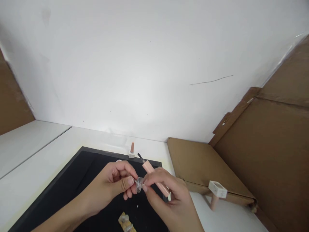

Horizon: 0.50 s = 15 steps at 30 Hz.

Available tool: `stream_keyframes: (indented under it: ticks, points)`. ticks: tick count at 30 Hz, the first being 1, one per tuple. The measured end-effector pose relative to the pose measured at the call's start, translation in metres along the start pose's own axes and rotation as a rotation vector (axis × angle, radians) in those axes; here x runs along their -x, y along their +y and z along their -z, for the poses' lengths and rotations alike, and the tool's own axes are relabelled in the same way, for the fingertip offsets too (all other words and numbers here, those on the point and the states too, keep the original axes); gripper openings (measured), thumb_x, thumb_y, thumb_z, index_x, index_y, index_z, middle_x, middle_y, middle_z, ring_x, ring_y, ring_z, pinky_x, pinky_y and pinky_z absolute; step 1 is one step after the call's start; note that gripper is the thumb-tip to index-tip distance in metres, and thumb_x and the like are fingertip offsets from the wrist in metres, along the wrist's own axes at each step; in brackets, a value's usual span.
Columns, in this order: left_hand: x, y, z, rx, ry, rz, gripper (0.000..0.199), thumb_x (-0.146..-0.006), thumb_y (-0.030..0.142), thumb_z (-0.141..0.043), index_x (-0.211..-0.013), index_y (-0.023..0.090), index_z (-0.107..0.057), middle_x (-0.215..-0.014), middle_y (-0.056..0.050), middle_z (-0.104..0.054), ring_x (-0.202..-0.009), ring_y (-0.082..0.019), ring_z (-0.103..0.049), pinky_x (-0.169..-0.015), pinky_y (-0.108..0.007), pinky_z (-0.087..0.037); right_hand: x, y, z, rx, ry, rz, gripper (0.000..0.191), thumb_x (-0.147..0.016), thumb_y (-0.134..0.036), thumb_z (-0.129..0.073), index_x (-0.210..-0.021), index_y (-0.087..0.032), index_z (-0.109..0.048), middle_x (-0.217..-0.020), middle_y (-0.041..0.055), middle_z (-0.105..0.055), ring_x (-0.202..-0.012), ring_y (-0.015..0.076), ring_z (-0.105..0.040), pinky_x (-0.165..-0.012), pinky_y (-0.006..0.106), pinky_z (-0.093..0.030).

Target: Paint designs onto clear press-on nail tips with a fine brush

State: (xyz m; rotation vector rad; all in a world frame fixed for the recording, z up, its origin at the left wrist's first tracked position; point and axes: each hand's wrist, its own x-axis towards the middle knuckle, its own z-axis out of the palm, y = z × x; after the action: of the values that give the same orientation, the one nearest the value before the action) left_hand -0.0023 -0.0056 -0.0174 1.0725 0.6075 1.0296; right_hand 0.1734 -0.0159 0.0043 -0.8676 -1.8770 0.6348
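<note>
My left hand point(120, 182) pinches one side of a small clear, crinkled plastic-looking piece point(139, 185) above a black mat. On the piece's other side, the thumb and forefinger of my right hand point(166, 190) are pressed together at its edge. Lying across that same hand is a brush with a thick pink handle point(148, 167), its dark bristles pointing up and left, away from the clear piece. A yellowish strip with clear lumps on it point(126, 222) rests on the mat below my hands. What exactly the clear piece is, I cannot make out.
The black mat point(82, 167) lies on a white table point(58, 141). At its far edge stands a white block with a pink peg point(131, 154). Another such block point(217, 189) is by a flat cardboard box point(200, 161) on the right. A white wall point(145, 64) rises behind.
</note>
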Motion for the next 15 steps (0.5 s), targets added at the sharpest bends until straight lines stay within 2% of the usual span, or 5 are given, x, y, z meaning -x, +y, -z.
stream_keyframes:
  ticks: [4,9,15]
  points:
    - [0.0005,-0.0007,0.0002,0.003,-0.008,-0.004,0.025,-0.073,0.037,-0.075,-0.073,0.013,-0.067,-0.059,-0.001,-0.065,-0.048,-0.006,-0.052,-0.048,-0.016,-0.04,-0.0012,-0.0006,-0.0037,-0.196,-0.015,-0.081,0.016,-0.075,-0.006,-0.059,-0.072,-0.022,-0.06,-0.074,-0.0025,-0.072,-0.064,0.0115,-0.068,-0.062,0.019,-0.053]
    - [0.0012,0.0016,-0.0031,0.02,-0.007,0.007,0.026,-0.071,0.037,-0.077,-0.071,0.012,-0.067,-0.058,-0.001,-0.064,-0.048,-0.006,-0.052,-0.048,-0.016,-0.04,-0.005,-0.005,-0.0039,-0.346,-0.042,-0.1,0.024,-0.072,0.0,-0.057,-0.071,-0.024,-0.063,-0.071,-0.0054,-0.073,-0.063,0.0088,-0.069,-0.064,0.015,-0.054]
    - [0.0019,0.004,-0.006,0.059,-0.012,0.013,0.026,-0.07,0.036,-0.077,-0.07,0.013,-0.068,-0.057,-0.001,-0.064,-0.047,-0.006,-0.051,-0.046,-0.016,-0.039,-0.0074,-0.0041,-0.0024,-0.506,-0.052,-0.127,0.023,-0.072,-0.001,-0.058,-0.069,-0.023,-0.064,-0.069,-0.0038,-0.073,-0.06,0.0095,-0.069,-0.062,0.018,-0.055]
